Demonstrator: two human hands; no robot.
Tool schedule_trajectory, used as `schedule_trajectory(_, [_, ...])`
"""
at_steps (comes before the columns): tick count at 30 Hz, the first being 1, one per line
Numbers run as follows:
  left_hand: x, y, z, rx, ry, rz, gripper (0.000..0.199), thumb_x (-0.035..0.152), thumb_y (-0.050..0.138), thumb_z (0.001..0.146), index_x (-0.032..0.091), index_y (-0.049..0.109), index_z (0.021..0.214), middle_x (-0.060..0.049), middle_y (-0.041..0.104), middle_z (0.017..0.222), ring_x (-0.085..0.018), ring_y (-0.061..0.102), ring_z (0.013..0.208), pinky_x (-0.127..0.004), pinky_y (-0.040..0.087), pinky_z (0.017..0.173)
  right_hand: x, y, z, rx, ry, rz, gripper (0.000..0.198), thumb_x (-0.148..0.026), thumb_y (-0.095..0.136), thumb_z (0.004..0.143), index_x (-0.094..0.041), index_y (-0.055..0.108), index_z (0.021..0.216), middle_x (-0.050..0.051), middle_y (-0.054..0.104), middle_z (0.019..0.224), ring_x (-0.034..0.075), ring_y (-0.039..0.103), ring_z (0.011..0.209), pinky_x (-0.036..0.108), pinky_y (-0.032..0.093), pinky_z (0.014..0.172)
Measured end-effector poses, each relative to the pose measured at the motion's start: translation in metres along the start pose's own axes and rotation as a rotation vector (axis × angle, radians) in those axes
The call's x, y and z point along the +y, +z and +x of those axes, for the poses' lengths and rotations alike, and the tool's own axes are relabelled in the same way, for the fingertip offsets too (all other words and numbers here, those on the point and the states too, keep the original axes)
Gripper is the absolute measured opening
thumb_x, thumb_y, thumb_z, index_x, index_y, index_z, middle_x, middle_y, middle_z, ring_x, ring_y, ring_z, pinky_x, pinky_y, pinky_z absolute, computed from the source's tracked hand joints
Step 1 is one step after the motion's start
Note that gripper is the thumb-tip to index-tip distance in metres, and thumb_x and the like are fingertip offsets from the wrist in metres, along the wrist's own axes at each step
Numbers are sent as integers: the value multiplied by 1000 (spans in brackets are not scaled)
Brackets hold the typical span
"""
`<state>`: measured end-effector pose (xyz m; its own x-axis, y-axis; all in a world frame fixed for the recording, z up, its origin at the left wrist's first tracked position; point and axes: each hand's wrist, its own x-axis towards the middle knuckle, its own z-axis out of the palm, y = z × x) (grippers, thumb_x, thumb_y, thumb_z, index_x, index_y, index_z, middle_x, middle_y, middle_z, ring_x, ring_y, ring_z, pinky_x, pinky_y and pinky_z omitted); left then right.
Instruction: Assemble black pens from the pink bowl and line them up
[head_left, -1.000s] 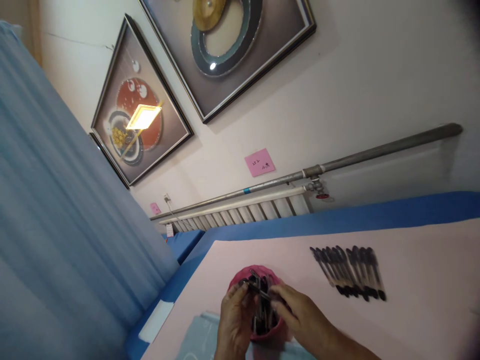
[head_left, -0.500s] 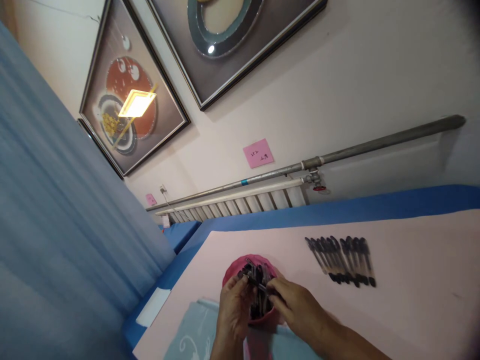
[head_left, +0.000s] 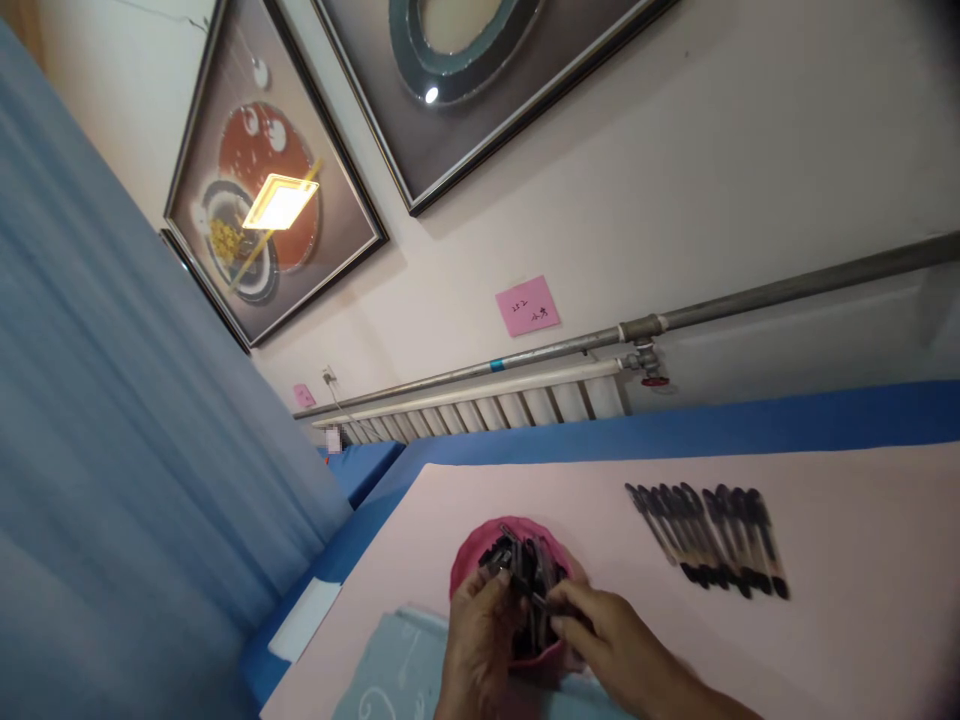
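Observation:
Over a pink bowl (head_left: 466,552) heaped with dark pens and pen parts (head_left: 536,560), my two hands work close together. My left hand (head_left: 484,625) is closed, its thumb and fingers pinching one end of a dark pen (head_left: 531,592). My right hand (head_left: 607,625) is closed on the other end from the right side. Fingers hide parts of the pen, and its details blur into the pile below. To the right, a row of capped pens (head_left: 709,540) with black ends lies side by side on the pink sheet (head_left: 855,560).
A light-blue patterned cloth (head_left: 397,660) lies in front of the bowl, partly beneath my wrists. White paper (head_left: 304,620) rests at the left edge of the blue bed (head_left: 525,445). A blue curtain (head_left: 135,400) hangs at left. Behind are a radiator (head_left: 525,408) and a pipe (head_left: 555,350).
The camera view has shifted a little, so the scene sits slightly further right. My hands keep their grip on the pen over the bowl, with the fingers moved only slightly.

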<state>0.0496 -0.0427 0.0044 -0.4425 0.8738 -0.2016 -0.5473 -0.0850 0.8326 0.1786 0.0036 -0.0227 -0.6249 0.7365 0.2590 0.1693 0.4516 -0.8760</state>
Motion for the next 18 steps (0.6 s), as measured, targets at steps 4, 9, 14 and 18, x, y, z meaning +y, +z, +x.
schedule_trajectory(4, [2, -6, 3, -22, 48, 51, 23, 23, 78, 52, 11, 65, 67, -5, 66, 67, -12, 59, 59, -23, 45, 59, 1, -1, 5, -9, 22, 65, 14, -23, 43, 75, -20, 56, 72, -1, 59, 60, 16, 57, 60, 25, 43, 57])
schedule_trajectory(9, [20, -30, 6, 176, 293, 398, 28, 30, 73, 58, 12, 66, 79, -7, 66, 79, -16, 58, 72, -25, 43, 68, 19, -22, 18, 196, 40, 82, 16, -30, 44, 74, -21, 56, 77, 2, 65, 74, 18, 60, 73, 27, 46, 67])
schedule_trajectory(14, [22, -57, -2, 161, 397, 668, 16, 26, 66, 64, 16, 67, 76, -5, 64, 75, -18, 56, 76, -25, 41, 72, 44, -36, 26, 224, 172, 21, 14, -30, 41, 73, -22, 52, 71, -1, 60, 61, 18, 59, 61, 26, 46, 57])
schedule_trajectory(18, [7, -70, -5, 266, 458, 751, 10, 20, 68, 61, 20, 67, 70, -4, 63, 81, -19, 53, 84, -24, 37, 81, 55, -31, 32, 222, 175, -59, 16, -29, 38, 74, -21, 52, 70, 0, 61, 62, 17, 60, 62, 26, 44, 58])
